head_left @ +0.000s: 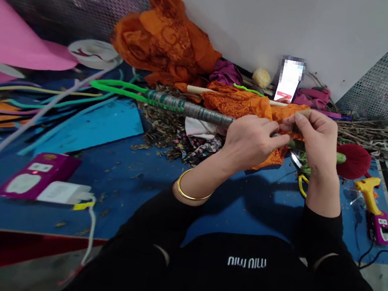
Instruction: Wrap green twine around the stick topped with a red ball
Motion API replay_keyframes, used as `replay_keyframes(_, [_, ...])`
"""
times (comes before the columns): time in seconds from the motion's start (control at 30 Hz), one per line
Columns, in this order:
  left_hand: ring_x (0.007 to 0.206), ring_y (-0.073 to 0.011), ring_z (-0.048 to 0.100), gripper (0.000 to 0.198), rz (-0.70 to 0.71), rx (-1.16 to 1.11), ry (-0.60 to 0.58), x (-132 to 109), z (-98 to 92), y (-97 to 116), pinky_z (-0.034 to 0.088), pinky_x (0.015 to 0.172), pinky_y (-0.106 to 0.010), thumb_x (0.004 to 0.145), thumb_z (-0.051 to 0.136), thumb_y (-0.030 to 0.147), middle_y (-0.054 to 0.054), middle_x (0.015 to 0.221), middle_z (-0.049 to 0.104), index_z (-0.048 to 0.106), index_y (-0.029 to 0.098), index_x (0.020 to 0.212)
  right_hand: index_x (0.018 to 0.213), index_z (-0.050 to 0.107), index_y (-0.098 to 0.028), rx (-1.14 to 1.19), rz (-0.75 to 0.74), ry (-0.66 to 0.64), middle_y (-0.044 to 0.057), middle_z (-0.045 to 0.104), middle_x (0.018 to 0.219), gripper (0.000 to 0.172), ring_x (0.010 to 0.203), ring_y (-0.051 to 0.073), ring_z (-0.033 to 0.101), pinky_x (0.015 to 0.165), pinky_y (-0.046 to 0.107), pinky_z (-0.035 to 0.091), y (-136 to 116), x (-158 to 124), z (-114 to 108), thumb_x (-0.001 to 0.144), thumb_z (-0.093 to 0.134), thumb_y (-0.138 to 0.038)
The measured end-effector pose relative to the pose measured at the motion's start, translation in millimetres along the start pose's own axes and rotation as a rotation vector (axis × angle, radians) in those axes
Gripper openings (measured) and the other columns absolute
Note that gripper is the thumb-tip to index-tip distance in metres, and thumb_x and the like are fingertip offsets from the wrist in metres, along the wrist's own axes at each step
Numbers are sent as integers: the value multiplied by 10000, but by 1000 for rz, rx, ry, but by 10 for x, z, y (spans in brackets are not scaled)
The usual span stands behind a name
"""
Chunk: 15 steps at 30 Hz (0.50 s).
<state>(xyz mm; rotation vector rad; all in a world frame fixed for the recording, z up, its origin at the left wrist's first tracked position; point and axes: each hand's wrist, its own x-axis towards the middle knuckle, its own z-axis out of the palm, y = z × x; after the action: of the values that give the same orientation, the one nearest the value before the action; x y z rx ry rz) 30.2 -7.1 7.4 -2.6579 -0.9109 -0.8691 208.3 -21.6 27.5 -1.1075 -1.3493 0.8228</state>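
Note:
A long rod wrapped in grey and dark green bands (199,112) lies across in front of me, with a bright green pipe cleaner loop (118,87) at its left end. My left hand (250,142) is closed around the rod near its right part. Close beside it, my right hand (316,136) is held in a pinch; what is between its fingertips is too small to tell. Past the right wrist shows a green stem (341,159) with a dark red rounded piece (353,162). Orange patterned cloth (238,102) lies behind and under both hands.
Yellow-handled scissors (302,185) lie below my right hand. A yellow glue gun (368,192) and purple power strip (386,230) sit at right. Further left are another purple strip (38,174), blue sheet (96,126) and pipe cleaners. A lit phone (290,79) leans at the back.

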Motion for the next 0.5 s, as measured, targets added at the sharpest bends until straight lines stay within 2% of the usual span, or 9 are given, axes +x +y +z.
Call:
replay_keyframes(0.13, [669, -197, 597, 339, -48, 11, -34, -24, -40, -101, 340, 610, -343, 1052, 499, 318, -44, 787, 718, 836, 324, 1083, 746, 686, -213, 33, 6, -44, 5, 763, 845, 241, 824, 137, 738, 803, 306, 632, -78, 5, -170, 894, 756, -389])
replay_keyframes(0.17, [669, -198, 597, 319, -63, 10, -34, -33, -64, -143, 339, 610, -343, 1044, 521, 334, -40, 806, 729, 828, 343, 1127, 739, 680, -212, 43, 6, -26, 9, 769, 860, 246, 803, 129, 732, 788, 296, 625, -113, -3, -235, 890, 759, -389])
replay_keyframes(0.23, [699, -203, 613, 310, -117, -5, -32, -51, -132, -233, 361, 627, -345, 1028, 552, 341, -35, 853, 752, 807, 374, 1200, 716, 665, -211, 71, 10, 16, 4, 758, 808, 269, 626, 94, 668, 641, 259, 582, -194, -30, -383, 864, 783, -403])
replay_keyframes(0.3, [761, -221, 647, 321, -191, -30, -30, -65, -221, -318, 402, 663, -356, 1016, 558, 340, -43, 892, 766, 799, 379, 1225, 704, 663, -208, 91, 18, 28, -12, 716, 698, 275, 416, 51, 500, 460, 246, 462, -270, -61, -540, 830, 812, -402])
replay_keyframes(0.37, [825, -246, 679, 332, -258, -54, -26, -79, -312, -390, 430, 692, -376, 1009, 555, 354, -58, 939, 782, 801, 372, 1232, 797, 721, -201, 79, 11, 20, -34, 658, 600, 197, 328, 30, 347, 355, 261, 301, -315, -73, -689, 799, 837, -361])
replay_keyframes(0.43, [866, -261, 700, 330, -313, -75, -9, -95, -387, -452, 446, 707, -388, 995, 566, 366, -59, 978, 796, 810, 376, 1217, 939, 762, -198, 74, -28, 72, -46, 631, 580, 219, 325, 30, 305, 338, 289, 202, -304, -45, -821, 772, 846, -310])
replay_keyframes(0.5, [879, -263, 712, 311, -358, -94, 11, -116, -438, -510, 455, 711, -388, 975, 590, 377, -44, 974, 804, 824, 388, 1179, 997, 761, -224, 104, -84, 197, -48, 634, 621, 272, 347, 30, 303, 355, 310, 184, -230, 25, -940, 753, 845, -308])
